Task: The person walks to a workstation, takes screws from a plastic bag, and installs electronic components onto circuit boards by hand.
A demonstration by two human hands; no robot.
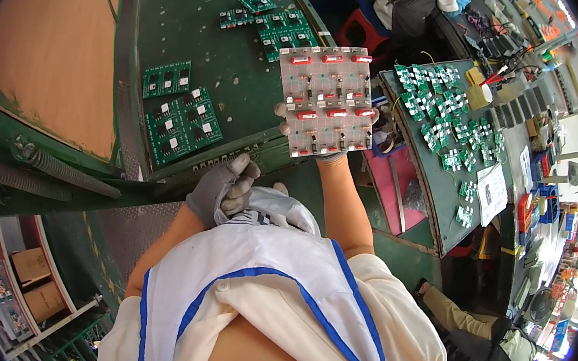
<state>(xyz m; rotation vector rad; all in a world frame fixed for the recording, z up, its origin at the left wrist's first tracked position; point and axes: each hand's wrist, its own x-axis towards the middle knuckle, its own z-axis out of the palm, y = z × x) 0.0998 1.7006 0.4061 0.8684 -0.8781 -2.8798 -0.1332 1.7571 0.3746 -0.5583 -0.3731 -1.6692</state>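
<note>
My right hand [331,157] wears a grey glove and holds up a square circuit board panel [325,103] from beneath. Its fingertips show at the panel's left and right edges; the palm is hidden. Red cylindrical parts and small black and white parts stand in rows on the panel's pale upper face. Below and left of it, my left hand [228,185], also gloved, is curled closed near the front edge of the green work surface [243,84], with nothing visible in it. Green boards with white-topped parts [182,123] lie on that surface at the left, nearest this hand.
More green boards [283,32] lie behind the panel. To the right, a second table [442,228] bears many small green boards and a paper sheet [492,195]. Spring-like hoses [64,174] run along the left. A person [478,327] is at the lower right.
</note>
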